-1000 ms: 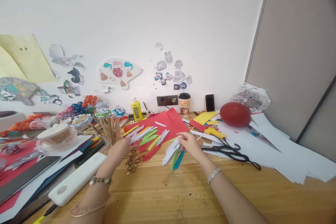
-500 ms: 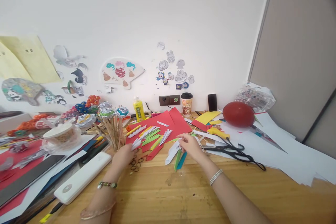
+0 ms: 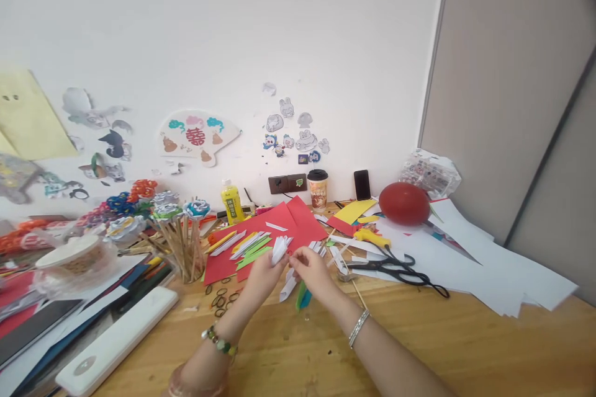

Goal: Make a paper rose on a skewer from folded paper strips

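Note:
My left hand is closed on folded white paper, which sticks up above its fingers. Close against it, my right hand has thumb and fingertips pinched together; what they hold, if anything, is too small to make out. Below the right hand lie a folded white strip and a blue strip. Behind both hands, folded green strips and other coloured ones rest on red paper. Several rubber bands lie on the wooden table, left of my left hand.
Black scissors and a yellow-handled tool lie to the right, before a red balloon. A cup, a bottle and a phone stand by the wall. Sticks with paper flowers stand left.
My left hand has moved right with the white paper, and my right hand has come slightly left, so they now meet. The camera view has turned to the right.

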Demonstrator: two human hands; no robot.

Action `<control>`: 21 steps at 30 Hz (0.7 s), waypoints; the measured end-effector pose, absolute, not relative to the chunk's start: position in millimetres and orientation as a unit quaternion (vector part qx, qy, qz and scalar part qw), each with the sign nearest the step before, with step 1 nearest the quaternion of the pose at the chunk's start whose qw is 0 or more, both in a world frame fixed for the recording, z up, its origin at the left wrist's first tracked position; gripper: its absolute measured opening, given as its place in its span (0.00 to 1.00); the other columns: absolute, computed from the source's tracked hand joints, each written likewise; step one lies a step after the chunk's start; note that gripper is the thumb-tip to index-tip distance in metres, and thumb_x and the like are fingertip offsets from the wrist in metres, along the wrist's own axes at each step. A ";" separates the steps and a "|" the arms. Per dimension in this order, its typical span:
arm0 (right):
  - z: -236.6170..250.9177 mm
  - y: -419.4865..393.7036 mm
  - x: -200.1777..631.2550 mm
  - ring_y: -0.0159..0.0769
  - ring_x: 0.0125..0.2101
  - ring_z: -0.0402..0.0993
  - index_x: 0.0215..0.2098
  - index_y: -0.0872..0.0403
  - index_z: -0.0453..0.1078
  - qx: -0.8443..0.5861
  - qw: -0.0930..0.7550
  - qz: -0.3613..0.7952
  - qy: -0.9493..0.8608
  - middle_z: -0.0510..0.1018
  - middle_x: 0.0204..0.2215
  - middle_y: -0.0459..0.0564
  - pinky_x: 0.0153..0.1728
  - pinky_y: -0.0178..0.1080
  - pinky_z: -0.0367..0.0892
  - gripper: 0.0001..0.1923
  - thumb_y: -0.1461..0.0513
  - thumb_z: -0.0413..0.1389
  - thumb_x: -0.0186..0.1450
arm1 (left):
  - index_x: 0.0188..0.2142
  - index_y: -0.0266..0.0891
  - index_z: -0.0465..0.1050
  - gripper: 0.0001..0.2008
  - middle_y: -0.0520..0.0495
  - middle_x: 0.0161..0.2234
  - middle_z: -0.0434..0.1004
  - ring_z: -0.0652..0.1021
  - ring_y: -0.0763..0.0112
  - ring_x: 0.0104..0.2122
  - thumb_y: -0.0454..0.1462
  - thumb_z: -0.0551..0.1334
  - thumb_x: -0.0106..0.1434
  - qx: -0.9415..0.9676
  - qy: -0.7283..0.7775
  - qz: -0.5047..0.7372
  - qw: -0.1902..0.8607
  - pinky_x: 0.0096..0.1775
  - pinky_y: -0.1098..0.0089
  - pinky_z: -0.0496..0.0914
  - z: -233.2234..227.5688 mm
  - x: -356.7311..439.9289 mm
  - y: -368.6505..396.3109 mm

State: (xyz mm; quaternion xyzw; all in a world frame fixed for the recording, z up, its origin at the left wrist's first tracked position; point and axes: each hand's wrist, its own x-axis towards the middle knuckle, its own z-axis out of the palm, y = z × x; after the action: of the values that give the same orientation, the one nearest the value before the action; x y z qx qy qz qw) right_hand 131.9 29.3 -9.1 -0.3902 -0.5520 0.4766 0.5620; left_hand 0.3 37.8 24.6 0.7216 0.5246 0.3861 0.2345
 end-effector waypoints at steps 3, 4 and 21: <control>-3.9 31.4 140.4 0.28 0.22 0.65 0.28 0.53 0.61 -0.395 0.583 0.464 -0.537 0.66 0.22 0.41 0.25 0.32 0.65 0.13 0.52 0.53 0.58 | 0.23 0.38 0.66 0.16 0.51 0.21 0.71 0.71 0.66 0.25 0.49 0.55 0.53 0.720 0.508 0.403 0.246 0.28 0.69 0.65 22.2 11.6 37.8; -2.3 31.7 143.1 0.28 0.23 0.65 0.29 0.53 0.61 -0.396 0.584 0.464 -0.535 0.66 0.23 0.41 0.25 0.32 0.65 0.13 0.52 0.52 0.58 | 0.24 0.38 0.66 0.15 0.50 0.22 0.71 0.72 0.65 0.25 0.48 0.55 0.53 0.717 0.508 0.408 0.247 0.28 0.69 0.65 20.6 12.9 38.2; 2.1 28.0 146.9 0.29 0.25 0.62 0.20 0.54 0.62 -0.310 0.534 0.572 -0.541 0.64 0.20 0.42 0.29 0.34 0.59 0.07 0.61 0.57 0.51 | 0.23 0.42 0.56 0.15 0.62 0.14 0.49 0.53 0.79 0.14 0.46 0.60 0.50 0.590 0.477 0.460 0.462 0.18 0.76 0.49 16.0 7.4 21.4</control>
State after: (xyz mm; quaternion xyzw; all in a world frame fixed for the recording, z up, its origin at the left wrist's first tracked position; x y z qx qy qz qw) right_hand 146.9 28.0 2.1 -0.3095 -0.5406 0.5720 0.5336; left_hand 7.4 21.4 16.0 0.5896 0.4771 0.4595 0.4622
